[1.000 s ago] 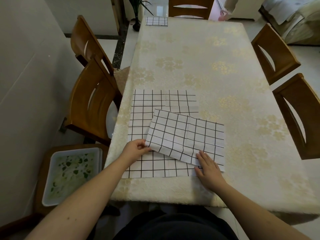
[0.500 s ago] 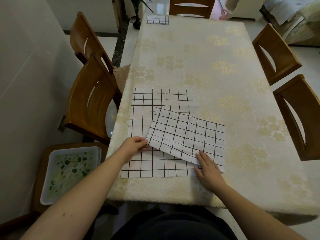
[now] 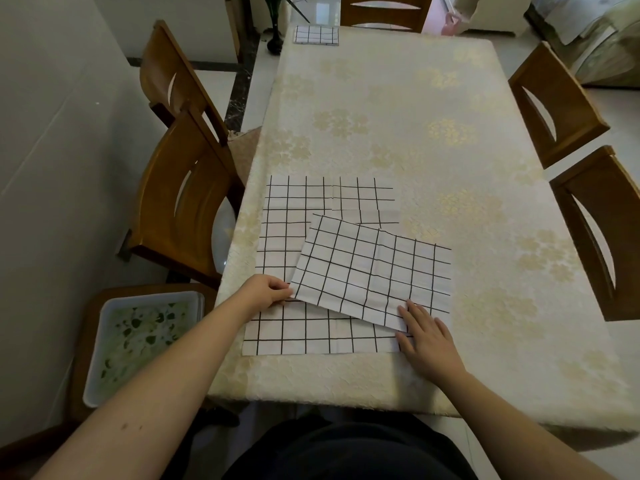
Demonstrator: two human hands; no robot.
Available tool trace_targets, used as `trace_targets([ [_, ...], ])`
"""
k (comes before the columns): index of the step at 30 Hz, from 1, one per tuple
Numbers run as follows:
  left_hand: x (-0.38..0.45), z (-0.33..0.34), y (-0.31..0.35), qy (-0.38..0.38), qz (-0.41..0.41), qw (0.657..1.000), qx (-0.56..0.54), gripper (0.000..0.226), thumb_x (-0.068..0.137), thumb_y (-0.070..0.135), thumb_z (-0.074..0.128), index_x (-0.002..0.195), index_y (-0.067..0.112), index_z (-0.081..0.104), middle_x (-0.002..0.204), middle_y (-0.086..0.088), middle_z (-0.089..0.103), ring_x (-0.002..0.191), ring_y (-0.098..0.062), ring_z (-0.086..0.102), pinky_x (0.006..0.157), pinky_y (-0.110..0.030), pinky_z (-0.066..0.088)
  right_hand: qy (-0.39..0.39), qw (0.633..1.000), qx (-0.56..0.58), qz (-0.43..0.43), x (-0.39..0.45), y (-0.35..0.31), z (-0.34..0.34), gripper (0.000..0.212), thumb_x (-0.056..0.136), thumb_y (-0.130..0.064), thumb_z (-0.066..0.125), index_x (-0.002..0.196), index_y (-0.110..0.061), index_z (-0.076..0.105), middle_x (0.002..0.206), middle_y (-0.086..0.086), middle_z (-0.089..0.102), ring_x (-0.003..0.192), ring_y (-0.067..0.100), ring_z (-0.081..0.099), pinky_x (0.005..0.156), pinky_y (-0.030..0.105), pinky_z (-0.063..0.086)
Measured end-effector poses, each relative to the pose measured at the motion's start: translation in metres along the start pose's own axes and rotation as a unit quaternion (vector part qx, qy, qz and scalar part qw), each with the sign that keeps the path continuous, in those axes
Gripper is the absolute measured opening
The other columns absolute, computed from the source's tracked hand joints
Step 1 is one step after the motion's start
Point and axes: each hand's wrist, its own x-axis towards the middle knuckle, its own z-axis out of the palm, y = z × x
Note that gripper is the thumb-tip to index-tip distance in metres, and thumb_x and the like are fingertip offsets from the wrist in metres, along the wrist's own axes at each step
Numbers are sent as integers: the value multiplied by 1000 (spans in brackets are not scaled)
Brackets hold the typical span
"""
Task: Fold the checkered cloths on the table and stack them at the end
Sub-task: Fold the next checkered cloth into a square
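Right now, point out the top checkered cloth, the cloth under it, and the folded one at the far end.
top checkered cloth [image 3: 374, 268], head view, its middle.
cloth under it [image 3: 294, 209], head view, bare far-left part.
folded cloth [image 3: 316, 35], head view, its centre.

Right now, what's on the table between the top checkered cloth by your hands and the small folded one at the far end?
Nothing: in the head view, only bare floral tablecloth separates the top cloth from the folded cloth.

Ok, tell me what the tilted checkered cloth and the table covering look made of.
White black-grid checkered cloth: thin woven fabric, probably cotton, matte; it shows fold creases and lies flat. Cream floral table covering: looks like embossed vinyl or thick textile, with a pebbled texture and a slight sheen.
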Motion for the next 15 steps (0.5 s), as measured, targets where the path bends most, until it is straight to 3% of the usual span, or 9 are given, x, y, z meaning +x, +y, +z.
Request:
trace_targets([
  [3, -2, -1, 3, 0, 50, 988, 147, 17, 92, 24, 66, 106, 18, 72, 106, 3, 68, 97, -13, 62, 85, -23, 48, -6, 1000, -6, 15, 2, 5, -2, 59, 102, -53, 20, 154, -37, 0, 160, -16, -11, 148, 4, -10, 119, 35, -6],
  [5, -2, -3, 2, -6, 67, 980, 189, 12, 94, 21, 61, 99, 22, 73, 109, 2, 69, 98, -12, 61, 85, -22, 47, -1, 1000, -3, 29, 4, 6, -4, 59, 101, -53, 19, 155, -35, 2, 162, -13, -7, 148, 6, -9, 120, 37, -6],
  [8, -2, -2, -2, 16, 72, 982, 172, 14, 97, 19, 57, 98, 25, 70, 102, 2, 67, 88, -9, 60, 74, -19, 46, 3, 999, -17, 39, 8, 4, -4, 63, 99, -58, 10, 156, -31, 7, 164, -9, -1, 150, 9, -4, 120, 37, -6],
  [11, -3, 3, -2, 78, 80, 980, 166, 18, 99, 18, 51, 107, 22, 67, 90, 2, 64, 75, -11, 58, 60, -21, 46, 18, 999, -15, 43, 10, -2, -2, 79, 87, -62, -7, 156, -28, 12, 164, -6, 5, 150, 12, 0, 120, 37, -5],
  [15, -5, 21, 3, 154, 85, 971, 162, 18, 100, 21, 48, 110, 18, 63, 91, 3, 61, 76, -12, 57, 59, -22, 44, 41, 998, -7, 38, 7, -7, 0, 78, 87, -60, -4, 156, -27, 10, 164, -4, 5, 151, 15, -2, 121, 37, -5],
])
